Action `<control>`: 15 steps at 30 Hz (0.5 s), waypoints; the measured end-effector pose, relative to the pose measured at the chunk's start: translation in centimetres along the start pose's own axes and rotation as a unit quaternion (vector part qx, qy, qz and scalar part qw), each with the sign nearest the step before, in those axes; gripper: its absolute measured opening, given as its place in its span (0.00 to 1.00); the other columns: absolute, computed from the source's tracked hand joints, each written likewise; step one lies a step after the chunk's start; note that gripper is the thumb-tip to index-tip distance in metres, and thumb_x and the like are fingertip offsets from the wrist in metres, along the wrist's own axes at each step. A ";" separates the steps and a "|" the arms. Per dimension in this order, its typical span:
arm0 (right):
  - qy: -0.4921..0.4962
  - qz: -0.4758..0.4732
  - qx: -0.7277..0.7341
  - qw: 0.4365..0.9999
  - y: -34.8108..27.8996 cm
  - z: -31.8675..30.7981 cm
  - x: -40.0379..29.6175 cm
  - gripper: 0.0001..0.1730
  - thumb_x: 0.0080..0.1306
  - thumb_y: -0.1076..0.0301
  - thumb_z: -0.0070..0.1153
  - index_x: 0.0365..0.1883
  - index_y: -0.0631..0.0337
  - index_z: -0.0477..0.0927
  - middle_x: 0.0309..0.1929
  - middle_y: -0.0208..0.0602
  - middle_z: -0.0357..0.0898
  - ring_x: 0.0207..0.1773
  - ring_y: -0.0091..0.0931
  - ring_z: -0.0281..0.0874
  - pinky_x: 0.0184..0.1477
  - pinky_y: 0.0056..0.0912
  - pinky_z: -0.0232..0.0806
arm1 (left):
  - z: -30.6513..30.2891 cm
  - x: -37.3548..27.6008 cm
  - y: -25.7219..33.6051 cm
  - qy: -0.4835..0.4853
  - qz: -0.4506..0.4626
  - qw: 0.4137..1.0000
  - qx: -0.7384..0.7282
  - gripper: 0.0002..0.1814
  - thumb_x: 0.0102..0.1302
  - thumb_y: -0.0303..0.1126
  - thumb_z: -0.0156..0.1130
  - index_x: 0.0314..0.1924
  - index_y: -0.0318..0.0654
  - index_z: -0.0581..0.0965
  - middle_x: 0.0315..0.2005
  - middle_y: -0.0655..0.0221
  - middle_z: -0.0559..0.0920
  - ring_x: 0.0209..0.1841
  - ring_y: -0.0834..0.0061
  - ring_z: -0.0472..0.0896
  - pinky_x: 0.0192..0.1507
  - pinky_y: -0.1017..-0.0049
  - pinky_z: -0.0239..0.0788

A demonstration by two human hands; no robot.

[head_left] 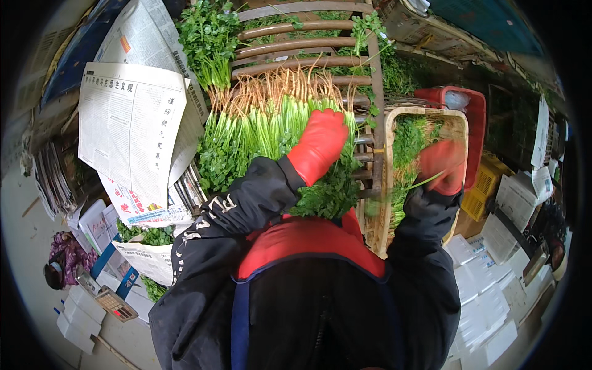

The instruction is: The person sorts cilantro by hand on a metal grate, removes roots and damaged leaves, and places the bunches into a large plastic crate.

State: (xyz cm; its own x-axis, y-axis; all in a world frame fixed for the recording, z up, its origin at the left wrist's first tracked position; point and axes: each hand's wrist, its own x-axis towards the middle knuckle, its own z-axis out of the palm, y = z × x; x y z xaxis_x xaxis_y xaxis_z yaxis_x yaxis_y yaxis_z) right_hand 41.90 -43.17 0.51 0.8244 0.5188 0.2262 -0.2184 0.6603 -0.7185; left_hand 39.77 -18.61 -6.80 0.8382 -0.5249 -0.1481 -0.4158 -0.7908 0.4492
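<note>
A row of leafy celery stalks with brown roots lies across a slatted rack, roots pointing away from me. My left hand, in a red rubber glove, rests over the right part of that row with its fingers curled; whether it grips any stalks is hidden. Off to the right, my right hand, also red-gloved and blurred, is over a pale plastic crate. A thin green stalk sticks out from it toward the left. More loose greens lie inside the crate.
Newspaper sheets stand at the left beside a celery bunch. A red tub and yellow crate lie beyond the pale crate. A scale and a person are at lower left, white foam boxes at lower right.
</note>
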 end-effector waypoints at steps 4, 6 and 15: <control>0.327 0.184 -0.394 0.839 2.3 -5.2 1.3 0.24 0.65 0.56 0.48 0.55 0.61 0.73 0.34 0.31 0.79 0.28 0.17 0.71 0.28 0.16 0.61 | 0.1 -0.7 -0.2 0.028 0.017 0.999 -0.008 0.12 0.40 0.26 0.59 0.30 0.42 0.78 0.30 0.66 0.74 0.39 0.60 0.72 0.40 0.64 0.64; 0.306 0.323 -0.422 0.790 7.7 -5.2 1.6 0.19 0.61 0.56 0.54 0.45 0.59 0.80 0.33 0.34 0.81 0.31 0.23 0.77 0.32 0.24 0.68 | -0.1 -1.6 -0.2 0.076 0.030 0.996 -0.028 0.12 0.42 0.26 0.57 0.32 0.41 0.78 0.29 0.65 0.73 0.39 0.60 0.72 0.41 0.63 0.63; 0.255 0.272 -0.591 0.715 15.2 -3.4 2.9 0.14 0.56 0.59 0.59 0.31 0.62 0.80 0.27 0.39 0.79 0.33 0.34 0.77 0.37 0.33 0.68 | -0.5 -3.2 -1.3 0.147 0.051 0.985 -0.081 0.12 0.40 0.26 0.58 0.30 0.38 0.77 0.29 0.63 0.72 0.38 0.58 0.72 0.43 0.63 0.64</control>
State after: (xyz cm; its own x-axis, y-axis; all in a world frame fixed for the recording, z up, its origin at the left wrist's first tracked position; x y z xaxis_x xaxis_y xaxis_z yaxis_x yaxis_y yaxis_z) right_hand 42.70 -33.49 -11.94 0.9343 0.0592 -0.3514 -0.2342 -0.6415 -0.7306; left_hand 37.81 -15.76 -6.43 0.8706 -0.4669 0.1550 -0.4615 -0.6661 0.5860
